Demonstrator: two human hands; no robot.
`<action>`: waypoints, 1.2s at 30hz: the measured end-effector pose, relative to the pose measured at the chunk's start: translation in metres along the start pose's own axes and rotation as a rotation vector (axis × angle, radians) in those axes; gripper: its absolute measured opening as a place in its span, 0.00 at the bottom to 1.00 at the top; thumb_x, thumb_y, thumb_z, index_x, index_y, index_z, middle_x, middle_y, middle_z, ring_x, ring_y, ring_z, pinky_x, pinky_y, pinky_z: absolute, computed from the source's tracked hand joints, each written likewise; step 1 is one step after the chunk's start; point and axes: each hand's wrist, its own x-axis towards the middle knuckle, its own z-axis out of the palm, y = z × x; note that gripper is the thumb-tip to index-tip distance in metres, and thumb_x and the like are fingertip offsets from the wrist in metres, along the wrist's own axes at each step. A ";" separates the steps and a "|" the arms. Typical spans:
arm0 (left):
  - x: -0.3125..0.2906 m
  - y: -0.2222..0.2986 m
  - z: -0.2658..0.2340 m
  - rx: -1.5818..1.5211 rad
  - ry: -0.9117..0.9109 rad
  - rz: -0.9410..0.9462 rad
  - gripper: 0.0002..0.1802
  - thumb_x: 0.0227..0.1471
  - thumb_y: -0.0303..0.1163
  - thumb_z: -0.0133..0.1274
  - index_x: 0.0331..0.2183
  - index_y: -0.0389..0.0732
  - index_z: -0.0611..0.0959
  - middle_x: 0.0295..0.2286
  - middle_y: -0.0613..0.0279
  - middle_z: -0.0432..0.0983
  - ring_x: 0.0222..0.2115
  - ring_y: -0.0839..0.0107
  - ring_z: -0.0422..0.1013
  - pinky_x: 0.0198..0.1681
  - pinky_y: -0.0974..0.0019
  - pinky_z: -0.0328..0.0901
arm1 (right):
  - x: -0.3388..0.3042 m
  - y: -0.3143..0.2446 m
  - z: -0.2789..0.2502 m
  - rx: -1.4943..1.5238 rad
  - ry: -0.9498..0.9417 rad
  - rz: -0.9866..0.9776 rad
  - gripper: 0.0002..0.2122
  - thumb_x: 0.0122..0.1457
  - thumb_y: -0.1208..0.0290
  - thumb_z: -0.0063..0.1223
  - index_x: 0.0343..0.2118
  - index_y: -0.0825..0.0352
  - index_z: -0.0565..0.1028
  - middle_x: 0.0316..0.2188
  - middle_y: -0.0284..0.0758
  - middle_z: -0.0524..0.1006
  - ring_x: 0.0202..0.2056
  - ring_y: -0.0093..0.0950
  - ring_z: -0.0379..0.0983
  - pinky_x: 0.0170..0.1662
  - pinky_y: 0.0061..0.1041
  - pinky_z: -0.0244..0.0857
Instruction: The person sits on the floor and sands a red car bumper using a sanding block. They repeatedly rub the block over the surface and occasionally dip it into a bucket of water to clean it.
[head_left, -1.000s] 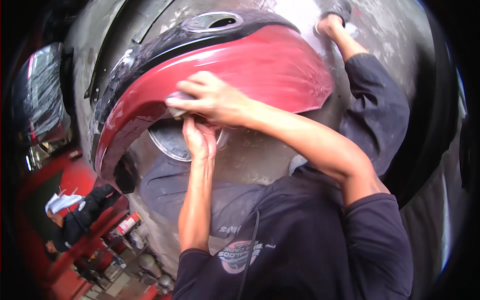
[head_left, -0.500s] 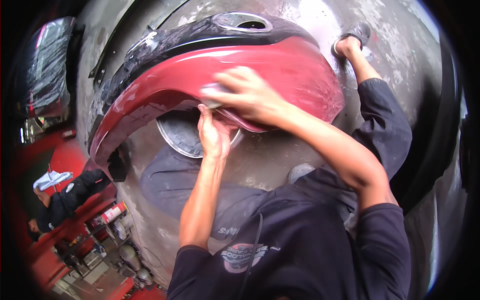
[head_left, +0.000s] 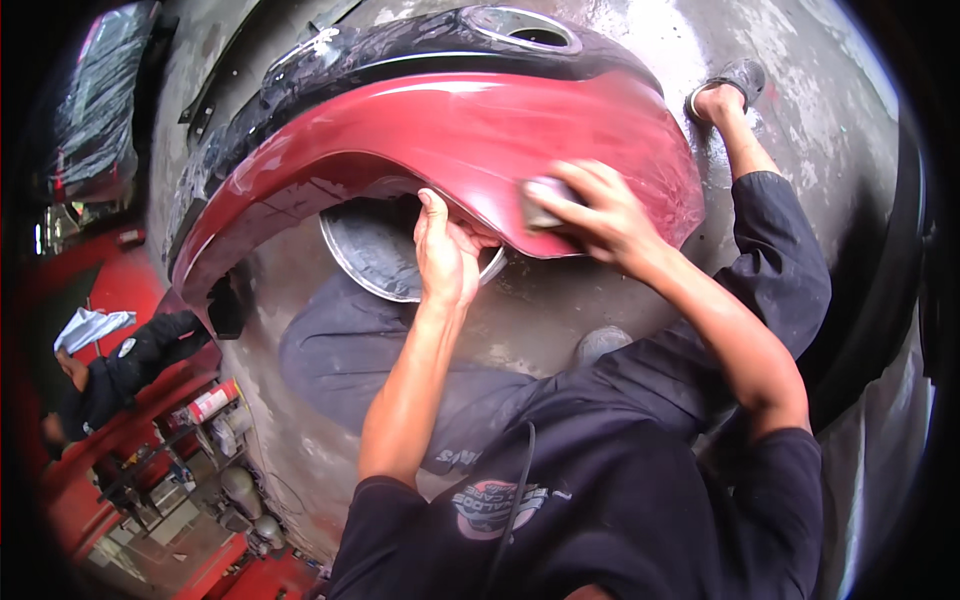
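A red and black car bumper lies in front of me, its curved red panel facing up. My left hand holds the bumper's near edge, thumb on top along the rim and fingers curled underneath, partly hidden. On the right part of the red panel, my right hand grips a small greyish sanding block pressed to the surface near the edge. The block and fingers are somewhat smeared by motion. Dull, scuffed patches show on the panel at the right end.
Under the bumper stands a round metal-rimmed bucket. My bent legs flank it on the concrete floor. At left are another person in dark clothes, a shelf with a red fire extinguisher, and a plastic-covered car part.
My right hand has slid the sanding block rightward along the red panel, away from my left hand. The left hand keeps its hold on the edge; the view has shifted slightly.
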 end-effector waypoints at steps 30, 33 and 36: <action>0.005 -0.004 0.003 -0.016 -0.037 -0.004 0.30 0.73 0.57 0.37 0.55 0.39 0.72 0.39 0.52 0.83 0.33 0.60 0.84 0.32 0.57 0.82 | -0.028 -0.002 -0.003 0.006 0.210 0.059 0.24 0.52 0.68 0.70 0.55 0.61 0.79 0.48 0.43 0.78 0.46 0.43 0.77 0.50 0.44 0.70; 0.007 -0.010 -0.018 -0.003 -0.072 -0.015 0.31 0.73 0.54 0.39 0.63 0.40 0.68 0.54 0.51 0.76 0.49 0.56 0.79 0.45 0.45 0.81 | 0.108 -0.035 0.046 0.040 0.262 -0.060 0.28 0.49 0.73 0.67 0.57 0.59 0.78 0.52 0.43 0.76 0.51 0.42 0.73 0.55 0.44 0.66; 0.002 -0.007 -0.012 -0.181 0.047 -0.079 0.27 0.74 0.50 0.39 0.62 0.40 0.70 0.52 0.51 0.79 0.46 0.56 0.81 0.43 0.47 0.81 | 0.127 -0.035 0.048 0.119 0.143 -0.122 0.32 0.47 0.76 0.63 0.60 0.57 0.77 0.56 0.44 0.74 0.56 0.44 0.71 0.59 0.45 0.64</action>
